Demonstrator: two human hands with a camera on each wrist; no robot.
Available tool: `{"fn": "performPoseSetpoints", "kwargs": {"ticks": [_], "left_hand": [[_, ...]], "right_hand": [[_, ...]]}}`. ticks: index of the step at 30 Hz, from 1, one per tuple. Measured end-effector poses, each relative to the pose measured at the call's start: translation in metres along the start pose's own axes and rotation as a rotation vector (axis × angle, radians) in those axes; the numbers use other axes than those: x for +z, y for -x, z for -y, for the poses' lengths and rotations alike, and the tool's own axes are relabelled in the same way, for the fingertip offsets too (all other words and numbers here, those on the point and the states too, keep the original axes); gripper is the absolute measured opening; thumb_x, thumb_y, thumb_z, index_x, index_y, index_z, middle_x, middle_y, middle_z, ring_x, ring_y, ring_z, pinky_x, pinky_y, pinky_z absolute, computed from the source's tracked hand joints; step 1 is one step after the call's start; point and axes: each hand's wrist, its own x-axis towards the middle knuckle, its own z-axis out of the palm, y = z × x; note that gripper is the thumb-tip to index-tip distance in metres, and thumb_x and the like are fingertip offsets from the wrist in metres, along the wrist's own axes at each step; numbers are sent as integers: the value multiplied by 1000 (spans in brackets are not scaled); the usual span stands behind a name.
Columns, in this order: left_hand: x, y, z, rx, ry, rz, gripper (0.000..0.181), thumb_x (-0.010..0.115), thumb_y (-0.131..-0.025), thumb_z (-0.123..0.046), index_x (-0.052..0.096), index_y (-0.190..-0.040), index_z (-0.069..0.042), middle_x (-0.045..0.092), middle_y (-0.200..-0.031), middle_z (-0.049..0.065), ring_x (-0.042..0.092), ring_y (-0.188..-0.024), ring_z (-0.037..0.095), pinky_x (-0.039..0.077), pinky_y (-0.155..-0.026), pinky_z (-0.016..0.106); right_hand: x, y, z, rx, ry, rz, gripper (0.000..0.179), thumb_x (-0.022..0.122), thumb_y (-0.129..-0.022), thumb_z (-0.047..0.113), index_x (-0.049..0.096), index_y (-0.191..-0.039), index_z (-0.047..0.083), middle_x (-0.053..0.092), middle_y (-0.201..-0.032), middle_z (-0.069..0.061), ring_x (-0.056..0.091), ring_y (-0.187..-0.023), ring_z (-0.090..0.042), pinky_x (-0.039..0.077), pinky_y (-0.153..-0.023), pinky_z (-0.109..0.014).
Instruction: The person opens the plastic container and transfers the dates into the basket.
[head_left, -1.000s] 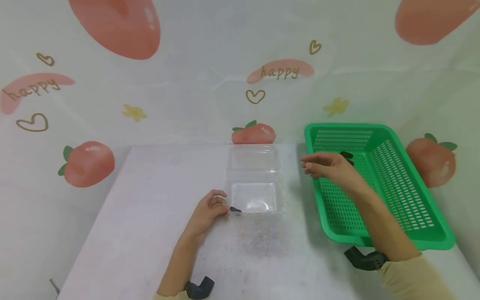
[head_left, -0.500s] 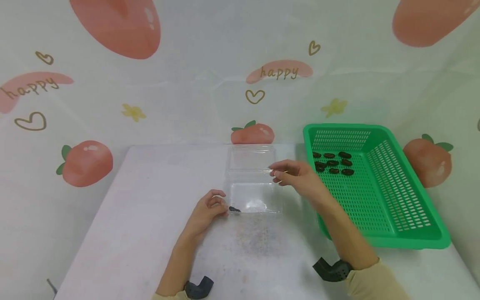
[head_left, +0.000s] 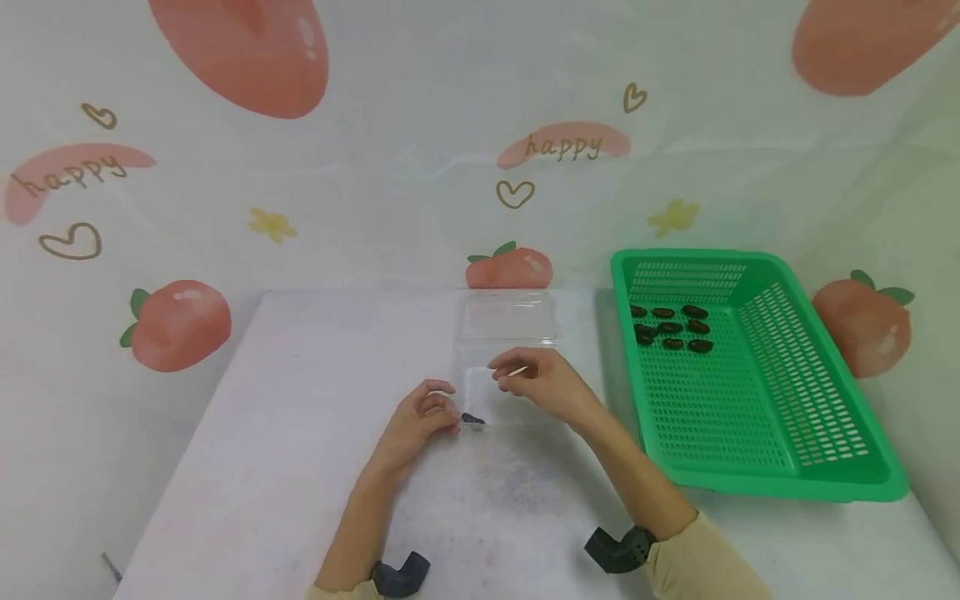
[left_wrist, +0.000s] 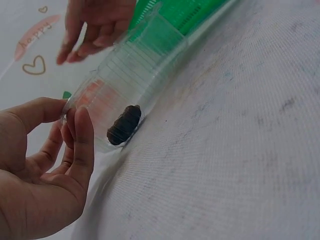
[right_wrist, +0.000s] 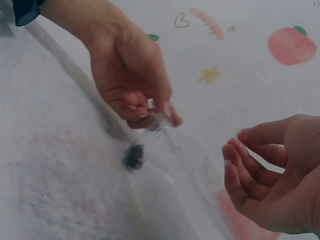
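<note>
A clear plastic clamshell box (head_left: 506,400) lies with its lid folded back on the white table. My left hand (head_left: 416,421) pinches its near-left rim. In the box's near-left corner lies a dark, wrinkled, date-like fruit (left_wrist: 124,125), a little in from my left fingertips. Above the box's base hovers my right hand (head_left: 540,383), its fingers bent and the fingertips close together. No fruit shows between the right fingers, but their inner side is partly hidden, so I cannot tell whether they hold one.
To the right stands a green perforated plastic basket (head_left: 656,417) with a raised rim. Several dark fruits (head_left: 670,328) lie in its far-left part. Behind the table (head_left: 300,433) hangs a white cloth (head_left: 375,167) printed with fruit, hearts and flowers.
My right hand has moved left from over the basket to above the clear box, uncovering the fruits in the basket. My left hand has stayed at the box's rim.
</note>
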Motion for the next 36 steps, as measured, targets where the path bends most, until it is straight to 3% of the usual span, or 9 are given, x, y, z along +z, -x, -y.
{"fn": "performPoseSetpoints", "kwargs": {"ticks": [4, 11, 16, 22, 36], "left_hand": [[4, -2, 2, 0, -5, 14, 42, 66, -86, 3, 48, -124, 6, 55, -86, 4, 61, -76, 18, 56, -77, 30], [5, 0, 5, -27, -20, -9, 42, 67, -86, 2, 50, -124, 2, 56, -87, 5, 61, -79, 20, 57, -78, 32], [5, 2, 5, -20, -6, -7, 41, 66, -86, 4, 50, -123, 3, 55, -86, 4, 61, -77, 19, 57, -77, 32], [5, 4, 2, -25, 4, -7, 41, 67, -87, 3, 50, -124, 3, 54, -87, 4, 61, -77, 18, 57, -78, 32], [3, 3, -1, -15, 13, 0, 41, 66, -87, 5, 46, -123, 6, 54, -85, 4, 60, -75, 17, 56, -76, 30]], "right_hand": [[7, -7, -15, 5, 30, 54, 25, 66, -91, 7, 70, -115, 3, 71, -104, -14, 67, -93, -35, 56, -79, -31], [19, -16, -36, -32, 73, 149, 29, 67, -85, 1, 70, -114, -2, 73, -100, -14, 69, -85, -20, 54, -70, -26], [28, -20, -38, -23, 147, 198, 29, 67, -84, -1, 73, -112, 3, 74, -99, -7, 67, -87, -13, 53, -70, -25], [34, -22, -35, -7, 219, 238, 31, 68, -80, 0, 77, -108, 9, 75, -97, 0, 62, -76, -7, 51, -67, -23], [32, -27, -40, 7, 159, 306, 30, 69, -82, 4, 77, -110, 12, 74, -100, 3, 66, -94, -8, 54, -81, -27]]}}
